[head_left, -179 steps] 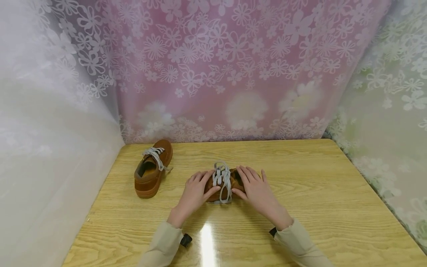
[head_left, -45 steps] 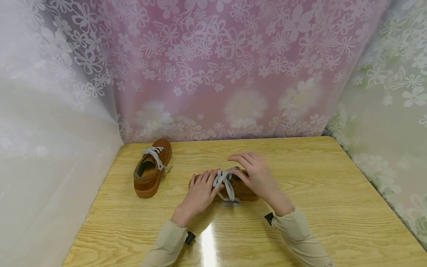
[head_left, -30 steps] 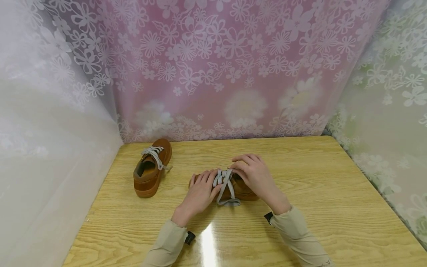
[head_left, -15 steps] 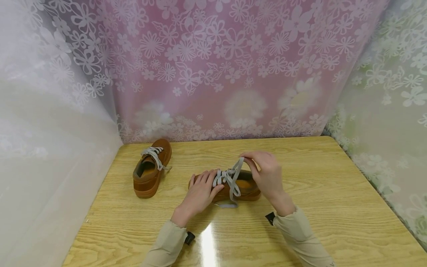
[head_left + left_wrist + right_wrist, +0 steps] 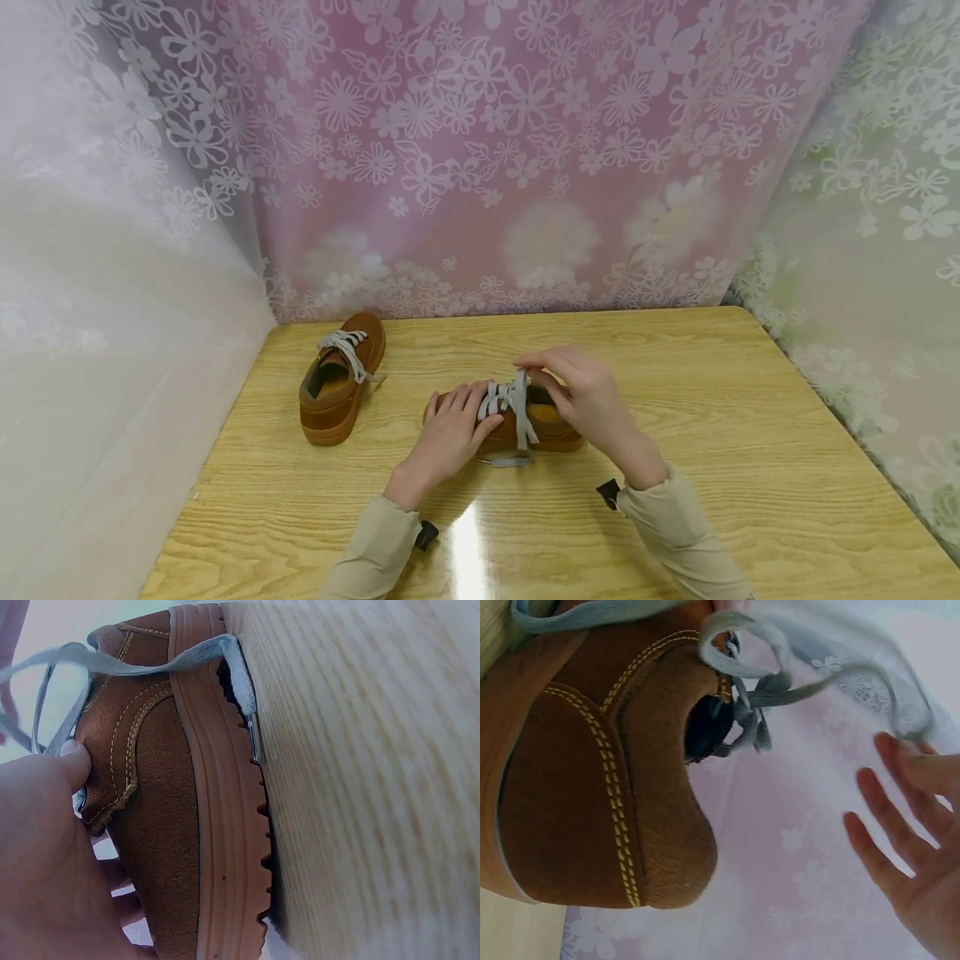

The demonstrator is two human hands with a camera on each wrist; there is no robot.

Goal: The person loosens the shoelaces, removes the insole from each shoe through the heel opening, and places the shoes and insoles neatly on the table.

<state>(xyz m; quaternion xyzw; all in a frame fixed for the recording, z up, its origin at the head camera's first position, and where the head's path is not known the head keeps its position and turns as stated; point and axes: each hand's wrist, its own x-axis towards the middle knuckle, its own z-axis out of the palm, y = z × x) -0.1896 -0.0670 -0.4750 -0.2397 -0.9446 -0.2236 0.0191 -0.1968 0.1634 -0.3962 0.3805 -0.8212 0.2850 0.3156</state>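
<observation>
A brown suede shoe [image 5: 558, 440] stands sideways on the table, its toe to the left. My left hand [image 5: 450, 427] grips its front part, thumb on the near side near the lacing and fingers over the far side. Grey shoelaces [image 5: 522, 417] cross its front. My right hand [image 5: 588, 404] is raised over the shoe's opening and pinches a lace between thumb and index finger, its other fingers spread in the right wrist view. From there the lace [image 5: 817, 694] runs slack to a looped tangle at the collar. Another lace end with a metal tip [image 5: 253, 735] lies beside the sole.
A matching brown shoe [image 5: 330, 425] with grey laces stands at the table's back left, toe pointing away. The wooden table [image 5: 712, 400] meets a pink flowered curtain [image 5: 480, 208] behind, with pale sheets on both sides. Small black straps sit at both wrists.
My right hand came off the shoe's heel, pinched a lace, lifted it up to the right, then moved back left with it. My left hand stays on the shoe's front.
</observation>
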